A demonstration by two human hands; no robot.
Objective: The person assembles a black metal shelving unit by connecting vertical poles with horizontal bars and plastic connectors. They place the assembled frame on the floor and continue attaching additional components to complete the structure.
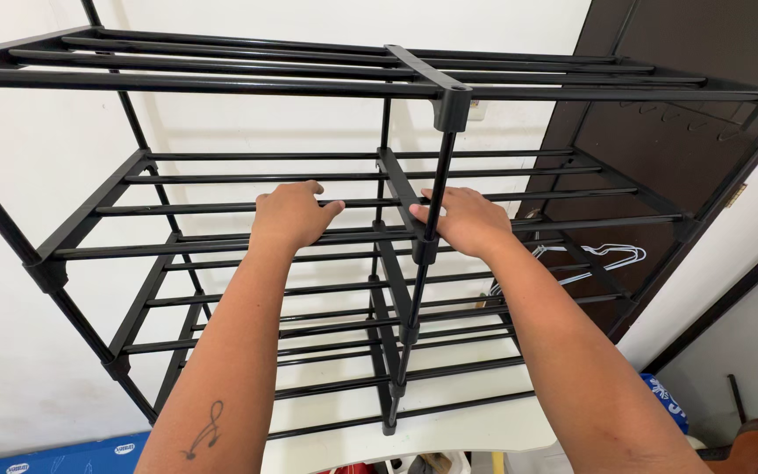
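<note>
A black metal rack (379, 79) of thin rods and plastic joints stands against a white wall (37, 167), four tiers in view, filling most of the frame in front of the person. Both hands rest on the front rod (177, 242) of the second tier from the top, either side of the centre post (436, 193). The left hand (291, 215) lies palm-down over the rod, fingers curled over it and thumb out to the side; whether it truly grips cannot be told. The right hand (467, 221) closes loosely around the rod just beside the post's joint (425, 250), its thumb touching the crossbar there.

The likely risks, judged from this stance: weight pressed down on one slim rod could pop it from its plastic joints, and an uneven push from the two hands could rack the light frame sideways or tip it off the wall. The right thumb, so near the joint, could be pinched if the rod seats suddenly.

White hangers (611, 256) hang behind the rack at right, near a dark door (660, 149); blue packaging (72, 456) lies on the floor below.
</note>
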